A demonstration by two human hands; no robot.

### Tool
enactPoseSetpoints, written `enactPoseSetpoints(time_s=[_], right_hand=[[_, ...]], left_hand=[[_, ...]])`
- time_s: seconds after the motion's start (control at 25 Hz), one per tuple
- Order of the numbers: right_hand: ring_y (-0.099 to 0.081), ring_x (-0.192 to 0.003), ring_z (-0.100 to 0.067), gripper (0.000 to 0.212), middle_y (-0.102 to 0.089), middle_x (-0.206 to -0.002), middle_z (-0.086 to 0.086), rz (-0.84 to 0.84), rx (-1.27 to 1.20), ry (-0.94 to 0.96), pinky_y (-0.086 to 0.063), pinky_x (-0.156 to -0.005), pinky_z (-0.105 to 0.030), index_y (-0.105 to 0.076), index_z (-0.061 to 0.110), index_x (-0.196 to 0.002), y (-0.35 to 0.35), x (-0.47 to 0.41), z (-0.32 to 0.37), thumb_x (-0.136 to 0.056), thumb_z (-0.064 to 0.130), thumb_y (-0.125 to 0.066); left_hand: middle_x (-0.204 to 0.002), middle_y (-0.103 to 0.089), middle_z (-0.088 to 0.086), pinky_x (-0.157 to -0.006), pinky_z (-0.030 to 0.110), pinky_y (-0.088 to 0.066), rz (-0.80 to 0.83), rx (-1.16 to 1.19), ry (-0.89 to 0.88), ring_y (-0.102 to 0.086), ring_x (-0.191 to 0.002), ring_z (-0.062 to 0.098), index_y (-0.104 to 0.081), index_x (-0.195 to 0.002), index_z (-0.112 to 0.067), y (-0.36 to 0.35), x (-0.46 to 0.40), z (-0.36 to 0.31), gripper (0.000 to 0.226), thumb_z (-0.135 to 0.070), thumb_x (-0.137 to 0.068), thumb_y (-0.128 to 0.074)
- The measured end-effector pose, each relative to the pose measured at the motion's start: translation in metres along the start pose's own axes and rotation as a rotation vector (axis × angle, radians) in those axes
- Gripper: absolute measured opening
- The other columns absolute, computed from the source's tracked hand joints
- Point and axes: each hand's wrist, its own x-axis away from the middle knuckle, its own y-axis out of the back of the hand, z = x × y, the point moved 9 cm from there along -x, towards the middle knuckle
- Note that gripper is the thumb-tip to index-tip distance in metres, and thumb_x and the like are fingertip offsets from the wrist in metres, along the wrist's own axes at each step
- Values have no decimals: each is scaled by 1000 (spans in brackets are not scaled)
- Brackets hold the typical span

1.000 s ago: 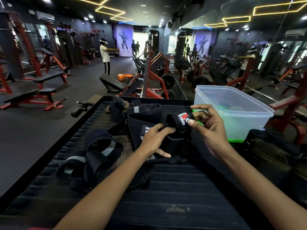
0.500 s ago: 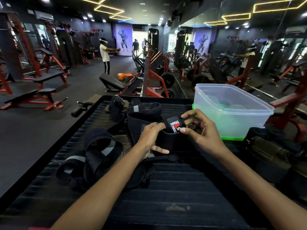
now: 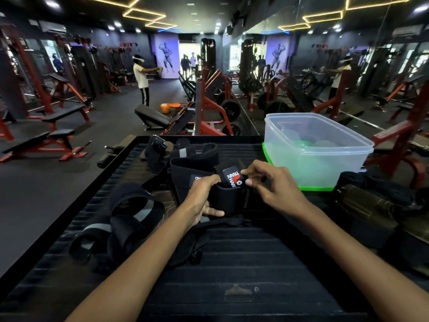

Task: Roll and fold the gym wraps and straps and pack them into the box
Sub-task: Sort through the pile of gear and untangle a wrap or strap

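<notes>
The wrap [image 3: 228, 198] at the centre of the frame is plain black, and its label [image 3: 232, 178] is black with white lettering and a red mark. Left of it, the loose straps [image 3: 120, 219] are black with grey bands (the grey looks slightly shiny). The worktop [image 3: 255, 263] is black, ribbed in straight parallel lines. At the upper right, the box [image 3: 318, 147] is clear, cloudy plastic on a bright green base rim. Beside it at the right edge, a bag [image 3: 366, 205] is dark olive. Behind, the gym benches [image 3: 46, 145] have red frames with black pads.
</notes>
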Motion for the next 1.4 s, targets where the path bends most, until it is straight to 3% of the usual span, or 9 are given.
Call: enactPoseSetpoints(time_s=[0.24,0.32,0.44,0.72,0.92,1.12,1.24,1.32,1.4], right_hand=[[-52,-72,-13,8,-57,-71,11,173,204,39,-38,-67,-24,-63,14,-85,-16,2,2,-88,7,-60],[-54,-67,-9,7,-61,-69,5,46,-13,-144,-42,-67,-26,-60,15,-86,-6,1,-9,-89,19,-65],[-54,-61,-9,29,-60,-61,4,-136,-300,-452,-44,-66,-28,-58,19,-92,-5,10,-37,-75,26,-81],[-48,-44,1,22,-57,-51,6,-77,-498,-633,-40,-51,-13,-61,11,-74,-19,13,-47,-74,-3,-77],[-41,-58,-10,28,-49,-61,-1,1,-256,-516,-34,-59,-23,-57,16,-63,-6,3,-45,-78,1,-75],[-47,-59,-11,28,-54,-62,4,97,140,-317,-35,-56,-13,-52,17,-66,-1,1,-29,-78,9,-76],[-53,-76,-21,27,-54,-74,2,91,301,-271,-35,-63,-27,-51,23,-70,-5,2,-23,-79,17,-76],[-52,-89,-21,17,-49,-82,4,98,431,-266,-36,-66,-30,-55,23,-76,-4,2,-16,-83,17,-69],[-52,-95,-21,9,-46,-82,6,114,500,-250,-36,-67,-30,-60,20,-83,-5,3,-11,-84,12,-63]], left_hand=[[-89,-63,0,-40,24,-50,14,-85,-27,-64,-53,8,-65,-104,-15,-1,-2,-1,26,-33,-92,-50],[-97,-61,2,-39,23,-48,8,-103,-41,-63,-57,9,-64,-109,-14,-1,-6,-1,31,-36,-92,-51],[-114,-58,10,-39,22,-47,-28,-131,-67,-62,-83,19,-64,-108,-14,1,-10,0,29,-36,-91,-54],[-104,-58,3,-35,20,-43,-62,-200,-100,-60,-80,16,-66,-108,-14,5,-12,-1,30,-34,-89,-55],[-101,-62,2,-33,19,-39,-51,-179,-102,-60,-73,15,-68,-104,-15,-3,-11,-2,27,-34,-90,-55],[-97,-65,0,-34,19,-37,-17,-220,-88,-60,-74,12,-67,-102,-18,-7,-7,2,27,-37,-87,-56],[-99,-63,1,-38,21,-38,9,-210,-69,-57,-77,14,-65,-95,-20,-8,-2,3,37,-46,-71,-53],[-100,-64,-4,-50,28,-49,44,-282,-112,-60,-83,13,-62,-96,-25,-14,0,0,43,-53,-63,-60],[-107,-67,-6,-76,41,-58,49,-394,-145,-66,-94,12,-58,-106,-29,-17,-1,-1,61,-60,-54,-69]])
